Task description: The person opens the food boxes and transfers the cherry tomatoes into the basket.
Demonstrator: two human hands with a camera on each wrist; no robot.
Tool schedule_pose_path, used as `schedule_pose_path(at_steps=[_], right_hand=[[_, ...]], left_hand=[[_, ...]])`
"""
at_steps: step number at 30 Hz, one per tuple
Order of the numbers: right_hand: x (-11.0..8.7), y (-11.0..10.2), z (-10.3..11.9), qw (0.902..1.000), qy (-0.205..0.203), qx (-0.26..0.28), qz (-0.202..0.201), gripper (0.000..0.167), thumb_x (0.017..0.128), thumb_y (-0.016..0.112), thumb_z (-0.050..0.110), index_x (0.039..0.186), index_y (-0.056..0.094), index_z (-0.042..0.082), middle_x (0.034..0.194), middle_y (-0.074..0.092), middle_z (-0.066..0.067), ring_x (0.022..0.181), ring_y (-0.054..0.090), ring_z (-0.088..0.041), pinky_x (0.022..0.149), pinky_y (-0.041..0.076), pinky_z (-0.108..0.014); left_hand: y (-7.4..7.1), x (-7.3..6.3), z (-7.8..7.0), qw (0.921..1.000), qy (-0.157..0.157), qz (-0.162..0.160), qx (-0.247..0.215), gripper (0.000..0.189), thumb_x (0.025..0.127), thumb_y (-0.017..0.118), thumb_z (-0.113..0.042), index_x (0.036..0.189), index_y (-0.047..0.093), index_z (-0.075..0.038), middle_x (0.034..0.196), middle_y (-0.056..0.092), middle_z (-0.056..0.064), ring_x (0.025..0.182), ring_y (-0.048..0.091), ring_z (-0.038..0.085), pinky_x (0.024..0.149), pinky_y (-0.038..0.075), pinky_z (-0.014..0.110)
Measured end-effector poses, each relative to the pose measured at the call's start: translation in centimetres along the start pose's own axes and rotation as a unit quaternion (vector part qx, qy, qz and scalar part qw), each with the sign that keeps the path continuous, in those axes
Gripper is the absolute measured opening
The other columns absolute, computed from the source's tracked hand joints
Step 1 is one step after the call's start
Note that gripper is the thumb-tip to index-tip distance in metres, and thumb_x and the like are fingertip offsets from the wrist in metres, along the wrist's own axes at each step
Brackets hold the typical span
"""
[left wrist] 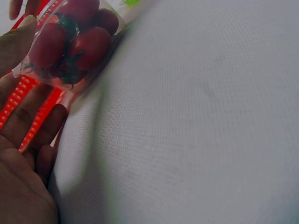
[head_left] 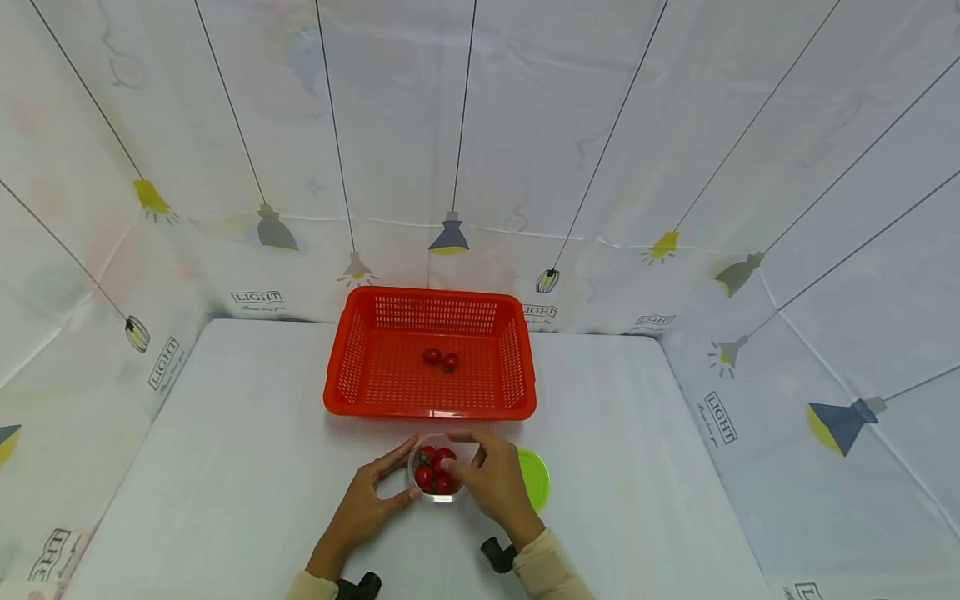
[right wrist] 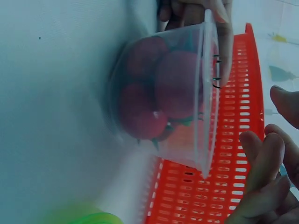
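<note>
A clear plastic container [right wrist: 187, 154] with several small red tomatoes [head_left: 424, 477], green stems on them, stands in front of the basket in the head view. My left hand [head_left: 365, 506] holds it from the left, thumb at the near side and fingers round the far side. The left wrist view has that thumb against the rim, with tomatoes [left wrist: 91, 49] showing through the wall. Over the container's right side is my right hand [head_left: 492, 479], its thumb overlapping the tomatoes from above. In the right wrist view its fingers [right wrist: 264, 161] are loosely bent, away from the rim, with nothing between them.
Behind the container sits a red perforated basket [head_left: 430, 412] with two tomatoes [head_left: 432, 356] on its floor. A bright green round lid [head_left: 536, 479] lies to the right, partly behind my right hand. White sheets printed with lamps surround the white table [head_left: 622, 467].
</note>
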State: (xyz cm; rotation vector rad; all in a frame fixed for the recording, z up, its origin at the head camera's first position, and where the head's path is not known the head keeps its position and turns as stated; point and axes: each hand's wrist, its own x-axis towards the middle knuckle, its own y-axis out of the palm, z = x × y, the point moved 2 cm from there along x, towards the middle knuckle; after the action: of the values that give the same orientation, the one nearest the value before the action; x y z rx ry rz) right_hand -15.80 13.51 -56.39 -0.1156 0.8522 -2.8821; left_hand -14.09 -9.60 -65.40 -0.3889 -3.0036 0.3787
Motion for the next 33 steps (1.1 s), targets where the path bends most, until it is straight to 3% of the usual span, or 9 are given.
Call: schedule_pose_path(at_steps=[4, 7, 11, 15, 19, 24, 27, 30, 33], right_hand=[[0.0, 0.5, -0.1, 0.9999, 0.011, -0.003, 0.011, 0.042, 0.087, 0.089, 0.028, 0.127, 0.077, 0.023, 0.107, 0.078, -0.006, 0.062, 0.051, -0.010, 0.049, 0.044, -0.021], [0.0, 0.8, -0.1, 0.9998, 0.015, -0.007, 0.014, 0.042, 0.087, 0.090, 0.027, 0.127, 0.077, 0.025, 0.107, 0.078, -0.005, 0.062, 0.052, -0.011, 0.050, 0.045, -0.021], [0.0, 1.2, -0.2, 0.9997, 0.012, -0.014, 0.019, 0.041, 0.087, 0.090, 0.025, 0.126, 0.078, 0.029, 0.116, 0.079, -0.002, 0.062, 0.054, -0.010, 0.051, 0.046, -0.021], [0.1, 1.6, -0.4, 0.9994, 0.003, -0.026, 0.021, 0.041, 0.086, 0.090, 0.022, 0.125, 0.078, 0.029, 0.114, 0.080, -0.002, 0.061, 0.054, -0.009, 0.051, 0.045, -0.021], [0.1, 1.8, -0.5, 0.9987, -0.008, -0.045, 0.023, 0.042, 0.086, 0.090, 0.022, 0.126, 0.078, 0.027, 0.118, 0.080, 0.001, 0.062, 0.054, -0.008, 0.053, 0.045, -0.020], [0.2, 2.1, -0.3, 0.9964, -0.034, -0.075, 0.020, 0.042, 0.086, 0.090, 0.023, 0.126, 0.078, 0.023, 0.121, 0.080, 0.006, 0.091, 0.072, -0.016, 0.073, 0.056, -0.025], [0.2, 2.3, -0.2, 0.9945, -0.034, -0.097, 0.019, 0.042, 0.086, 0.090, 0.025, 0.126, 0.079, 0.024, 0.121, 0.080, 0.009, 0.110, 0.073, -0.016, 0.088, 0.059, -0.033], [0.2, 2.5, -0.2, 0.9929, -0.027, -0.114, 0.021, 0.041, 0.086, 0.090, 0.027, 0.125, 0.079, 0.027, 0.119, 0.080, 0.012, 0.113, 0.073, -0.013, 0.091, 0.059, -0.035], [0.2, 2.7, -0.1, 0.9919, -0.025, -0.123, 0.018, 0.039, 0.086, 0.090, 0.028, 0.123, 0.079, 0.028, 0.118, 0.080, 0.013, 0.108, 0.073, -0.013, 0.086, 0.056, -0.030]], left_hand=[[0.0, 0.0, 0.0, 1.0000, -0.002, -0.001, -0.003, 0.073, 0.095, 0.082, -0.025, 0.160, 0.050, -0.028, 0.157, 0.058, -0.013, 0.148, 0.053, 0.014, 0.127, 0.028, 0.064], [0.1, 0.0, 0.0, 1.0000, -0.002, -0.001, -0.006, 0.073, 0.094, 0.082, -0.025, 0.160, 0.050, -0.030, 0.155, 0.059, -0.013, 0.149, 0.053, 0.015, 0.127, 0.029, 0.064], [0.1, -0.1, 0.1, 1.0000, 0.002, -0.003, -0.006, 0.074, 0.094, 0.083, -0.023, 0.159, 0.050, -0.032, 0.154, 0.061, -0.012, 0.149, 0.053, 0.016, 0.129, 0.031, 0.048], [0.0, -0.1, 0.2, 0.9999, 0.007, -0.005, -0.008, 0.074, 0.094, 0.083, -0.022, 0.160, 0.050, -0.031, 0.154, 0.061, -0.011, 0.147, 0.054, 0.016, 0.127, 0.029, 0.030], [0.0, -0.1, 0.2, 0.9999, 0.008, -0.005, -0.009, 0.074, 0.094, 0.083, -0.022, 0.159, 0.050, -0.032, 0.154, 0.061, -0.011, 0.147, 0.054, 0.015, 0.126, 0.028, 0.027], [0.0, -0.1, 0.2, 0.9999, 0.011, -0.004, -0.012, 0.074, 0.094, 0.083, -0.022, 0.160, 0.050, -0.030, 0.154, 0.061, -0.010, 0.148, 0.054, 0.017, 0.125, 0.026, 0.023], [0.0, -0.1, 0.1, 0.9998, 0.013, -0.004, -0.015, 0.073, 0.094, 0.083, -0.022, 0.160, 0.050, -0.028, 0.154, 0.061, -0.010, 0.148, 0.054, 0.017, 0.124, 0.026, 0.020], [0.0, 0.0, 0.1, 0.9998, 0.011, -0.002, -0.016, 0.073, 0.094, 0.083, -0.022, 0.159, 0.050, -0.029, 0.155, 0.060, -0.010, 0.148, 0.054, 0.017, 0.124, 0.025, 0.019], [0.0, 0.0, 0.0, 0.9998, 0.009, -0.001, -0.018, 0.073, 0.094, 0.082, -0.022, 0.159, 0.050, -0.029, 0.156, 0.060, -0.010, 0.148, 0.054, 0.017, 0.124, 0.026, 0.020]])
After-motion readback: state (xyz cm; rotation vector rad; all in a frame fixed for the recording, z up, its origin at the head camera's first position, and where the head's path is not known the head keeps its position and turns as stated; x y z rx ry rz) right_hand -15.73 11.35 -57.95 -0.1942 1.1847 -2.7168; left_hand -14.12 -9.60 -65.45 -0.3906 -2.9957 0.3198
